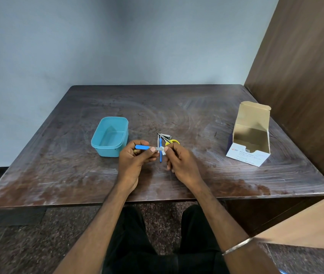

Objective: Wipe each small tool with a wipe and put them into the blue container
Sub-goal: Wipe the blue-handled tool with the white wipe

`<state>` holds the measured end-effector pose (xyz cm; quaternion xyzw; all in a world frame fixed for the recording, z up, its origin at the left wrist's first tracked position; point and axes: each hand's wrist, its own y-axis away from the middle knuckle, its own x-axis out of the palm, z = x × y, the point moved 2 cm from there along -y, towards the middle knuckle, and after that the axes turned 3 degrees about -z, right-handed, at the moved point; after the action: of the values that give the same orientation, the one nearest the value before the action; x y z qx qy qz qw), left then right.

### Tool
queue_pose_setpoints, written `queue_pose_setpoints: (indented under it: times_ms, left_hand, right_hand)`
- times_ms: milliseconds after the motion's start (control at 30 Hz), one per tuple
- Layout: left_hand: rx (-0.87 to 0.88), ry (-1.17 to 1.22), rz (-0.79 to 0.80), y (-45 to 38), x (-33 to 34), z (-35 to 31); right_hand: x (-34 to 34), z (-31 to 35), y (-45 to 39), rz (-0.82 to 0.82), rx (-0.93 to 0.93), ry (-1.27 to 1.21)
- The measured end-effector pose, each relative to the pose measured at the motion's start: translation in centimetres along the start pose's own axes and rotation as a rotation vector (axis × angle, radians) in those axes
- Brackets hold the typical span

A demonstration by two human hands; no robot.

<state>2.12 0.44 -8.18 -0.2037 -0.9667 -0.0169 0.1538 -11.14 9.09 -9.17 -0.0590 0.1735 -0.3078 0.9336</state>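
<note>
Between pinching hands [153, 157], blue-handled tool [142, 147], wipe [162, 150]

Worn table [196, 180]: blue container [105, 149], swab box [248, 155], tools [164, 138], perhaps scissors.

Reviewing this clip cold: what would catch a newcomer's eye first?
At the table's centre, the left hand holds a blue-handled metal tool while the right hand pinches a small white wipe around its tip. To their left sits an empty turquoise plastic container; at far right stands an open white cardboard alcohol-swab box.
</note>
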Motion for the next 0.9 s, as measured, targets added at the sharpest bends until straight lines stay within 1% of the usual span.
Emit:
queue_pose_setpoints:
  times_ms: [100, 200, 300, 367, 467, 533, 600, 767, 900]
  left_hand:
    - [0.013, -0.061, 0.014, 0.1, 0.0, 0.0]
    - [0.031, -0.196, 0.011, 0.2, 0.3, 0.3]
    - [0.056, -0.370, 0.083, 0.3, 0.8, 0.6]
    - [0.066, -0.429, 0.106, 0.4, 1.0, 0.7]
    - [0.043, -0.378, 0.074, 0.3, 0.8, 0.6]
    - [0.013, -0.306, 0.043, 0.2, 0.5, 0.6]
    - [-0.010, -0.260, 0.035, 0.0, 0.3, 0.6]
    - [0.016, -0.202, 0.103, 0.1, 0.3, 0.4]
    - [0.016, -0.201, 0.124, 0.0, 0.2, 0.5]
  right_hand:
    - [-0.3, -0.1, -0.1, -0.085, 0.040, -0.128]
    - [-0.6, -0.4, -0.2, -0.134, 0.088, -0.279]
    - [-0.8, -0.3, -0.3, -0.155, 0.109, -0.389]
    - [-0.9, -0.2, -0.3, -0.179, 0.123, -0.449]
    - [-1.0, -0.3, -0.4, -0.270, 0.152, -0.501]
    - [-1.2, -0.4, -0.4, -0.297, 0.143, -0.475]
    - [-1.1, -0.4, -0.2, -0.236, 0.116, -0.414]
    - [-0.4, 0.2, 0.2, -0.033, -0.005, -0.229]
    - [-0.2, 0.3, 0.3, -0.010, -0.016, -0.223]
